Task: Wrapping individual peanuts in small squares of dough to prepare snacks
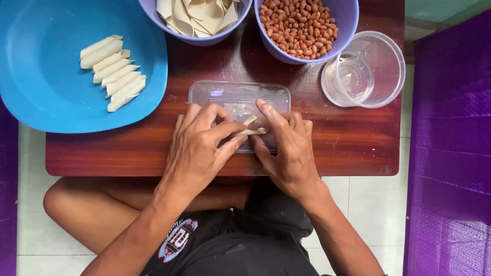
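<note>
Both hands pinch a dough wrapper (250, 126) over the clear lid (238, 97)
Left hand (197, 148) and right hand (286, 148) fingers closed on it – peanut bowl (307, 28), blue plate (51, 97) beyond.

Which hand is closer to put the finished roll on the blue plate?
Probably the left hand. The blue plate lies on that side, while the right hand would have to cross over. Both pinch the pastry roll.

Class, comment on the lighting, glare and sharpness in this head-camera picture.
Head view: soft, even daylight; pale glare streaks on the wooden table and the clear cup; only faint shadows under the left hand and right hand; the peanuts and rolled wrappers look sharp, with no obvious motion blur.
</note>
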